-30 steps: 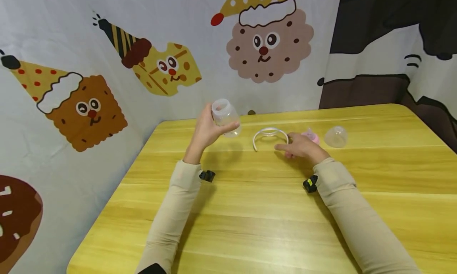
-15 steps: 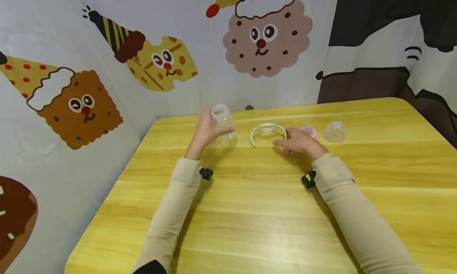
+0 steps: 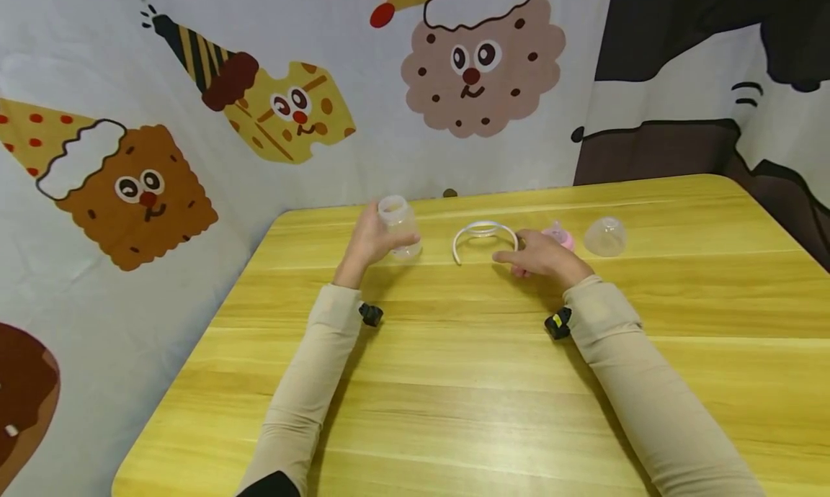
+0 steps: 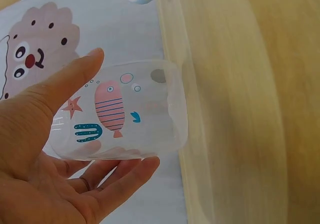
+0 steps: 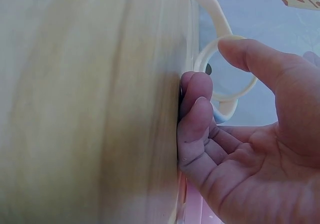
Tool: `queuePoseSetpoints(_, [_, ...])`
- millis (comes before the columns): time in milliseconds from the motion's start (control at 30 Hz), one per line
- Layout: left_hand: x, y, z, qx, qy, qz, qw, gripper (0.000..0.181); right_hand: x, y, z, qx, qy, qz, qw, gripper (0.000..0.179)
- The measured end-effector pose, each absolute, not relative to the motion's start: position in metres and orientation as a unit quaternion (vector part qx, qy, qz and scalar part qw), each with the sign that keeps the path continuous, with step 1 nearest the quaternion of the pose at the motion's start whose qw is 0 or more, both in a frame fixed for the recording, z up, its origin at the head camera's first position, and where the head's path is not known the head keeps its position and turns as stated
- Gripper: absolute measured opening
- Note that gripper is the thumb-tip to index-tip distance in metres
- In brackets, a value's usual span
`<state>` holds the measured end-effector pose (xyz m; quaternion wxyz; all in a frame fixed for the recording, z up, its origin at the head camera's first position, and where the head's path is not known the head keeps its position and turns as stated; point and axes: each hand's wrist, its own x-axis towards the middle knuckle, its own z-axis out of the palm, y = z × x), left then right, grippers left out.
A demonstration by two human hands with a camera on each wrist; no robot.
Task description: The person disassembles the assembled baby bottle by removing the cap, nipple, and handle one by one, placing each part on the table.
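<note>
My left hand grips a clear baby bottle without its top, mouth upward, its base low over the table. In the left wrist view the bottle shows a pink striped fish print, with thumb and fingers on opposite sides. My right hand is beside the white bottle handle, a ring with two curved arms. In the right wrist view its fingers are curled against the tabletop at one handle arm, and the thumb overlaps the ring. I cannot tell whether these fingers hold the arm.
Just beyond my right hand lies a pink teat collar, partly hidden by the hand. Farther right is a clear dome cap. Everything is on a yellow wooden table, with a cartoon-printed cloth hanging behind its far edge.
My left hand has lowered the bottle toward the table and turned it more upright. The right hand and the handle have kept their places; the head view has shifted slightly.
</note>
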<state>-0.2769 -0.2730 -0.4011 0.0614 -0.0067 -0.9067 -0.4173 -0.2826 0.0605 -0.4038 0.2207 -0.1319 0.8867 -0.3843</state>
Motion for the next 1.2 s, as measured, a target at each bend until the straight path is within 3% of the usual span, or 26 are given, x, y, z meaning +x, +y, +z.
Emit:
queuePoseSetpoints(533, [-0.274,-0.279,-0.408,0.003,-0.907,-0.418,0.048,0.098,-0.280,0.055,-0.405,-0.137,0.876,-0.401,0.232,0.063])
queuePoseSetpoints(800, [-0.273,-0.281,-0.412,-0.001,-0.899,-0.437,0.040,0.095,-0.281,0.057,-0.400,-0.150,0.863,-0.395,0.278,0.096])
queuePoseSetpoints(900, [-0.271,-0.282,-0.416,-0.028,-0.889,-0.456,0.033,0.075,-0.277,0.061,-0.391,-0.164,0.840,-0.410,0.316,0.100])
queuePoseSetpoints(967, [-0.268,-0.285,-0.415,-0.030,-0.888,-0.459,0.019,0.072,-0.274,0.065,-0.383,-0.184,0.834,-0.409,0.323,0.095])
queuePoseSetpoints(1067, [-0.260,-0.288,-0.404,-0.014,-0.899,-0.438,-0.002,0.087,-0.267,0.074,-0.365,-0.203,0.838,-0.401,0.309,0.080])
queuePoseSetpoints(1133, [-0.253,-0.289,-0.391,0.002,-0.915,-0.404,-0.016,0.104,-0.259,0.081,-0.352,-0.218,0.848,-0.399,0.273,0.067])
queuePoseSetpoints(1200, [-0.245,-0.286,-0.376,-0.004,-0.933,-0.361,-0.018,0.107,-0.251,0.088,-0.339,-0.221,0.860,-0.399,0.227,0.057])
